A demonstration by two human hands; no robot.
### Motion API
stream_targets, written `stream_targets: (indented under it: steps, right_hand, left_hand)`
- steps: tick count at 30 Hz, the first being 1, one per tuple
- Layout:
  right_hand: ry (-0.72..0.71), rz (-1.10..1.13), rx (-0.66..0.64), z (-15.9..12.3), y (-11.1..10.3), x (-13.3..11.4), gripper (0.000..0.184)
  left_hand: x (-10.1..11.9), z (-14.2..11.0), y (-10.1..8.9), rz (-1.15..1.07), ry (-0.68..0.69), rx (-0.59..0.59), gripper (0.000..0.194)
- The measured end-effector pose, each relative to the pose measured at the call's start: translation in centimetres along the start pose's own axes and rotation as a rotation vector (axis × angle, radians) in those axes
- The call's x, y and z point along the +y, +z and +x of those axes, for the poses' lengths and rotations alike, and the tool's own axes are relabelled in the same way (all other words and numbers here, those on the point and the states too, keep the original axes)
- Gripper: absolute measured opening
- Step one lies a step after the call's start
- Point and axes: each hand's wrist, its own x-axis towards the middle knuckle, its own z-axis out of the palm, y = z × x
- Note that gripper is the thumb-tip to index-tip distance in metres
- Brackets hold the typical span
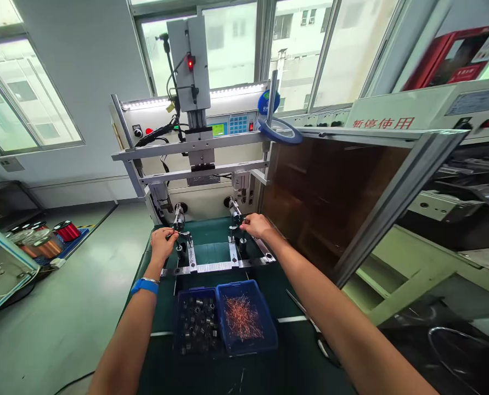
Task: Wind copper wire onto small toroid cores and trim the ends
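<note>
On the green bench (162, 367), the steel jig (211, 267) stands at 12 o'clock, blue bin (238, 293) at 6; left hand (162, 245) pinches a small part (172, 236) by the left spindle (179, 219); right hand (256, 225) closes on the right spindle (235, 211)

The left hand (163, 245) and right hand (256, 225) grasp twin posts of a metal jig (211, 267). Below the grip sit bins of metal sleeves (197, 323) and copper clippings (243, 318).

green-matted workbench (166, 373), blue bin of metal sleeves (197, 323), blue bin of copper wire bits (246, 318), metal jig (213, 267), scissors (305, 314)
</note>
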Motion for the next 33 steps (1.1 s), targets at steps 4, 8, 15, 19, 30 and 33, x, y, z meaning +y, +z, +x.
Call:
stream_targets:
  steps: [4, 8, 15, 19, 30, 33]
  right_hand:
    - [-0.023, 0.134, 0.058, -2.0, 1.3, 0.9, 0.028]
    - [-0.031, 0.246, 0.053, -3.0, 3.5, 1.7, 0.035]
    - [0.007, 0.313, 0.111, -2.7, 5.3, 2.3, 0.030]
    - [0.001, 0.371, 0.158, -2.5, 5.7, 2.2, 0.034]
    - [0.059, 0.450, 0.084, -2.0, 5.2, 1.5, 0.030]
    - [0.042, 0.497, 0.075, -4.6, 2.9, 0.6, 0.043]
  left_hand:
    - [0.3, -0.7, -0.5, 0.007, 0.004, -0.021, 0.021]
    - [0.4, -1.1, -0.5, 0.034, -0.027, -0.054, 0.018]
    - [1.1, -1.7, -0.2, 0.099, -0.096, -0.052, 0.015]
    - [1.6, -1.9, -0.3, 0.128, -0.090, -0.046, 0.012]
    - [1.8, -2.4, -0.1, 0.164, -0.127, -0.037, 0.016]
    - [2.6, -2.8, -1.7, 0.127, -0.089, -0.062, 0.027]
